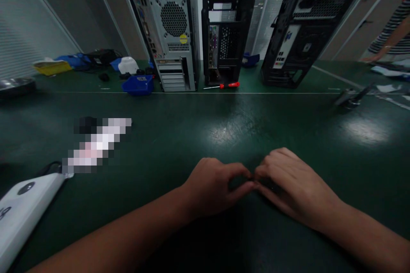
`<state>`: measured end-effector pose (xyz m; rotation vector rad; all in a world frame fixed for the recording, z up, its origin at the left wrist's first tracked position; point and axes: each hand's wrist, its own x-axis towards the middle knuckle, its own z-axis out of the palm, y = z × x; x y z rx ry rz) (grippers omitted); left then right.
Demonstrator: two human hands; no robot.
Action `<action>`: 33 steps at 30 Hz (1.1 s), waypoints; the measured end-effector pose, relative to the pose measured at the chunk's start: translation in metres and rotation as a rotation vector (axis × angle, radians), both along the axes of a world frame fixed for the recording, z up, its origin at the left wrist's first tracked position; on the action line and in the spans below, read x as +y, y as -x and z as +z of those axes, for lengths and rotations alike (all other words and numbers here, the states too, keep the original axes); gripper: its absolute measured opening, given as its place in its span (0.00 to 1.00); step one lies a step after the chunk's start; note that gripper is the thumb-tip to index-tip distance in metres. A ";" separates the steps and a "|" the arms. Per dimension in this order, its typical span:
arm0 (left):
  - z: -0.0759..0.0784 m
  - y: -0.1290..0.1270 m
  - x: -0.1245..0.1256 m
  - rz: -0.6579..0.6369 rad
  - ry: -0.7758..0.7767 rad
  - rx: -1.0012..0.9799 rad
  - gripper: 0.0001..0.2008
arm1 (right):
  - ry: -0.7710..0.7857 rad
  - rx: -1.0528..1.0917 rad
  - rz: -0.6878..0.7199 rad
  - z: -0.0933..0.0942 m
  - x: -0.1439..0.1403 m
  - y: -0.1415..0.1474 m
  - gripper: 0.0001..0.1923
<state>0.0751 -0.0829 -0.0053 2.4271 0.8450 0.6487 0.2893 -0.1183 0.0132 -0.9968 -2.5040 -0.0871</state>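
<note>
Fingertips (248, 186) of left hand (209, 187) and right hand (294, 187) meet, pinched over green table (166, 136), whether holding anything I can't tell.

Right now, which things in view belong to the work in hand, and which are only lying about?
Apparently in use:
left hand
right hand
anything pinched between them: too small to tell

Apparently idle:
red screwdriver
blue tray
yellow tray
grey computer case

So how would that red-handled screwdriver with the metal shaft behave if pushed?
The red-handled screwdriver is probably stiff, given its straight metal shaft. It may slide easily on the shiny green tabletop, and perhaps roll in a curve, its handle being thicker.
</note>
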 end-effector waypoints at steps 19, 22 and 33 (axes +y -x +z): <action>0.011 0.020 0.028 0.511 -0.215 0.624 0.22 | 0.285 0.208 -0.919 -0.008 0.053 -0.170 0.16; 0.015 0.038 0.054 0.677 -0.132 0.707 0.25 | 0.310 0.307 -1.111 -0.014 0.061 -0.208 0.17; 0.011 0.060 0.071 0.693 -0.041 0.684 0.29 | 0.324 0.530 -1.281 -0.017 0.060 -0.200 0.21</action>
